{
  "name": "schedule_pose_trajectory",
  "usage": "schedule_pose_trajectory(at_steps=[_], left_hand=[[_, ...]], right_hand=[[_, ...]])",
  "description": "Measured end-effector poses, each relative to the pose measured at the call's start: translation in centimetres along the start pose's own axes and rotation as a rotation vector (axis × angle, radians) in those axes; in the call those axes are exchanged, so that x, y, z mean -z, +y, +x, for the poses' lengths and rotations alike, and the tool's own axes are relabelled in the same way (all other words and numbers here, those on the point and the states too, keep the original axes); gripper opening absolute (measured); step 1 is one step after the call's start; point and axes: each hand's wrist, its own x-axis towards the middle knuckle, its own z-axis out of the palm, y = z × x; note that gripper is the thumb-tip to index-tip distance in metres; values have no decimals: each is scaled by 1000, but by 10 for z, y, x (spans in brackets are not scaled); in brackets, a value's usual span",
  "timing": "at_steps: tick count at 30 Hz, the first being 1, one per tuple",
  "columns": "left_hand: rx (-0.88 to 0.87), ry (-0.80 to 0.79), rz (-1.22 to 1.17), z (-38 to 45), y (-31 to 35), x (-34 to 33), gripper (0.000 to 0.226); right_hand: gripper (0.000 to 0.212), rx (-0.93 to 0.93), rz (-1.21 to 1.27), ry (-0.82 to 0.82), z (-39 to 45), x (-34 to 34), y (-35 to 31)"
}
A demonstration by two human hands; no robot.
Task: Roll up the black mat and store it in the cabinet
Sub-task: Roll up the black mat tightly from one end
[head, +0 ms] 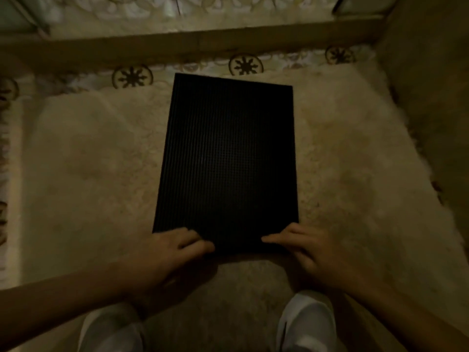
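One black mat (228, 158) lies flat mid-frame on a pale shaggy rug (88, 174); left hand (172, 252) and right hand (307, 250) pinch its near edge.

Single head-worn view, looking steeply down and forward, close above the fluffy rug (101, 174)

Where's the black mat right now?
Head view, centre: the black mat lies flat on the cream rug, its near edge under both hands.

1. Between the left hand (175, 252) and right hand (304, 247), bare rug (88, 174) lies open.
2. Ahead of both hands, only the flat black mat (228, 158), then a raised ledge (177, 44).
3. Right of the right hand, a wall (431, 97) closes in.
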Motion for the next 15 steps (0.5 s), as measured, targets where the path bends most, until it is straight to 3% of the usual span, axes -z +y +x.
schedule_pose_trajectory(at_steps=[4, 7, 12, 15], left_hand=[[107, -15, 94, 7, 3, -5, 53], [57, 149, 283, 19, 8, -1, 31], [24, 247, 395, 24, 25, -27, 36], [42, 305, 386, 25, 18, -41, 35]], right_hand=[[44, 34, -152, 154, 3, -12, -5], [43, 27, -373, 291, 4, -27, -11], [57, 99, -440, 281, -5, -48, -13], [39, 141, -471, 341, -3, -58, -13]])
